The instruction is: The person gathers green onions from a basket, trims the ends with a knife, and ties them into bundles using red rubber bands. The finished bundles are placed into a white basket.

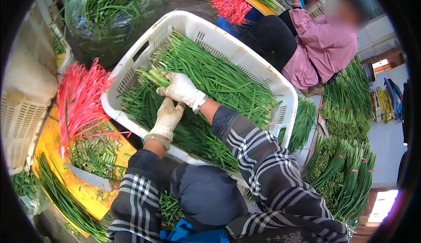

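A white plastic crate [200, 22] stands before me, filled with green garlic chives [213, 68] laid lengthwise. My right hand [183, 90], in a soiled white glove, is closed around a small bunch of chives [157, 77]. Its pale cut ends stick out past the thumb towards the upper left. Just below, my left hand [168, 116], gloved as well, reaches over the near side of the crate and touches the right one. Its fingertips are partly hidden, so whether it also grips leaves is unclear.
Left of the crate, a yellow board [95, 206] carries red plastic ties [84, 101], trimmed stem ends [95, 150] and a knife [88, 177]. A person in a pink top [329, 45] sits at upper right. Tied green bundles [348, 174] stand at right. Another crate [26, 124] rises at far left.
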{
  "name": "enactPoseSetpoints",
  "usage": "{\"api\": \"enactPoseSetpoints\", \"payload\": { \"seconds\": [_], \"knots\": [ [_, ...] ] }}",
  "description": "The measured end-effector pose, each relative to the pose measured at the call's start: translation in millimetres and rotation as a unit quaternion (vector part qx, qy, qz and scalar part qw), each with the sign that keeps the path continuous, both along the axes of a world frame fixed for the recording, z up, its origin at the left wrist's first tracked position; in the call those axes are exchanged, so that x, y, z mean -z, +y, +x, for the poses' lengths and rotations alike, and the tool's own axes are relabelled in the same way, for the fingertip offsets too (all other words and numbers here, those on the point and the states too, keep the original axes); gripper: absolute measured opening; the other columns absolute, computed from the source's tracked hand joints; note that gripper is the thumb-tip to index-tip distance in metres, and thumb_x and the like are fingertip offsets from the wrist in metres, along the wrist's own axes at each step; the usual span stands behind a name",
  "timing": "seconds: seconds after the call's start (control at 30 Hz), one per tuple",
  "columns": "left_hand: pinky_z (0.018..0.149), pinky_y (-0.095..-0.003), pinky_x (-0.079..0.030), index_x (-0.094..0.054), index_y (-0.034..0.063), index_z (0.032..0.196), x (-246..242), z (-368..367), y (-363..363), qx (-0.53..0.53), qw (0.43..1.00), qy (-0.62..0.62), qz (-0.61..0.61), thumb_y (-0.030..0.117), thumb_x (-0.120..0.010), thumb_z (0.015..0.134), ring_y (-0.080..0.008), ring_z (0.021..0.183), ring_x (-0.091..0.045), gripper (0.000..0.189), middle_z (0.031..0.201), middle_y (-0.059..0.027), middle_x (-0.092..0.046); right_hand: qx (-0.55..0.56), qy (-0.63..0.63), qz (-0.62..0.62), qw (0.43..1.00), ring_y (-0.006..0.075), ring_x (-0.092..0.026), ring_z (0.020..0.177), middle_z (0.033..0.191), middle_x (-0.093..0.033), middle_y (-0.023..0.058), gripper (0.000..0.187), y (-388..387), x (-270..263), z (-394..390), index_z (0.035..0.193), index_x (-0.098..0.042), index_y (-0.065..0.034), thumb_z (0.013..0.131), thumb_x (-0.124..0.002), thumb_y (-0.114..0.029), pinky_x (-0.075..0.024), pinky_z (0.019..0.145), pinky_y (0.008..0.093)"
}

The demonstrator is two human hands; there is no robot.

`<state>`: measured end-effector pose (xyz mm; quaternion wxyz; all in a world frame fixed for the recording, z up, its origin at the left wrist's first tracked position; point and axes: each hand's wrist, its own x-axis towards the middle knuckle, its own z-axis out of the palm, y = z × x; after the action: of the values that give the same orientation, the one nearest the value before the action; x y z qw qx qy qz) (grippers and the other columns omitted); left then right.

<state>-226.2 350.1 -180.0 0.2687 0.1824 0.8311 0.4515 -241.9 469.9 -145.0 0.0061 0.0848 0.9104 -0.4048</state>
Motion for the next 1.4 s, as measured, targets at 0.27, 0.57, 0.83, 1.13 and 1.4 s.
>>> {"api": "enactPoseSetpoints", "payload": {
  "seconds": [0.27,0.57,0.83,1.13,1.4],
  "knots": [
    [0.090,-0.0386,-0.049,-0.040,0.0047,0.140,-60,24,-47,0.122,0.939,0.309,-0.087,0.035,-0.067,0.083,-0.0351,0.109,-0.059,0.070,0.125,-0.0230,-0.057,0.104,-0.059,0.204,0.972,0.0337,-0.065,0.094,0.100,-0.067,0.0207,0.056,98,-75,-47,0.122,-0.058,-0.0032,0.075,-0.070,-0.031,-0.0503,0.084,0.0392],
    [0.074,-0.0379,-0.052,-0.060,0.0130,0.125,-52,34,-63,0.060,0.930,0.354,-0.076,0.025,-0.069,0.080,-0.0282,0.086,-0.065,0.048,0.104,-0.0109,-0.068,0.028,-0.081,0.415,0.906,0.0338,-0.044,0.130,0.140,-0.044,0.0239,0.098,89,16,-129,0.146,-0.028,-0.0036,0.070,-0.075,-0.045,-0.0349,0.106,0.0416],
    [0.074,-0.0386,-0.051,-0.060,0.0099,0.122,-48,35,-62,0.042,0.937,0.341,-0.061,0.025,-0.069,0.079,-0.0290,0.086,-0.065,0.046,0.104,-0.0117,-0.067,0.044,-0.171,0.327,0.928,0.0320,-0.060,0.112,0.125,-0.059,0.0211,0.102,115,41,-165,0.146,-0.024,-0.0006,0.069,-0.074,-0.044,-0.0484,0.093,0.0385],
    [0.076,-0.0378,-0.052,-0.060,0.0101,0.124,-47,34,-64,0.023,0.932,0.357,-0.050,0.025,-0.070,0.079,-0.0296,0.085,-0.065,0.048,0.104,-0.0122,-0.068,0.112,0.072,0.122,0.983,0.0277,-0.063,0.105,0.114,-0.066,0.0151,0.056,134,10,-108,0.124,-0.057,-0.0050,0.071,-0.069,-0.020,-0.0472,0.093,0.0338],
    [0.105,-0.0352,-0.037,-0.030,0.0089,0.148,-54,17,-57,-0.056,0.956,0.089,0.273,0.040,-0.069,0.085,-0.0280,0.131,-0.043,0.080,0.145,-0.0170,-0.041,0.026,0.165,-0.085,0.982,0.0212,-0.051,0.121,0.133,-0.053,0.0121,0.075,156,-27,-29,0.139,-0.038,-0.0006,0.074,-0.074,-0.013,-0.0381,0.105,0.0307]
  ]
}}
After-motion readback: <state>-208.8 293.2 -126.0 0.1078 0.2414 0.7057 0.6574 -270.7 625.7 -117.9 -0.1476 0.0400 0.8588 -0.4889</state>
